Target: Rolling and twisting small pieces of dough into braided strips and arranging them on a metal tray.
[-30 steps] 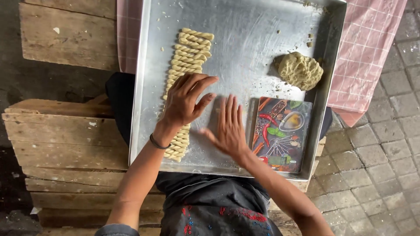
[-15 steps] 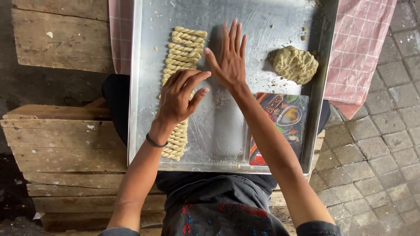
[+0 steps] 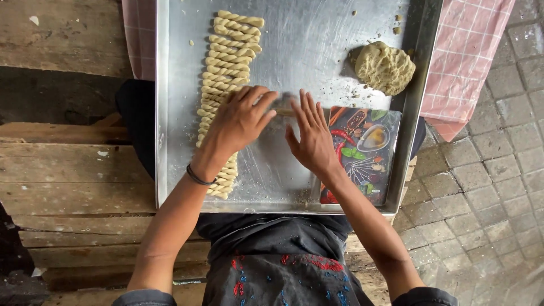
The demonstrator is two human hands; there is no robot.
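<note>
— Rolling something, by the look of it: the left hand (image 3: 241, 122) and the right hand (image 3: 310, 136) both lie flat, fingers spread, palms down on the metal tray (image 3: 170, 113). Neither grips anything.

— What's under them?

— A thin dough strand (image 3: 281, 105), I think. Only a blurred bit shows between the two hands, mid-tray; the rest sits beneath the palms, so I cannot tell its length.

— How would it handle?

— My guess: soft, light, easily torn or flattened. Best touched with gentle, even pressure, or lifted by both ends rather than pinched in the middle.

— And the rest?

— A column of twisted dough sticks (image 3: 226, 68) runs from far to near, just left of the left hand, which covers part of it. A rough dough lump (image 3: 385, 67) lies at the far right. Near right, a colourful printed board (image 3: 360, 153) sits partly under the right forearm.

— Anything cut off?

— The tray's far edge leaves the frame, and the checked cloth (image 3: 470, 51) beneath shows only at the sides.
</note>
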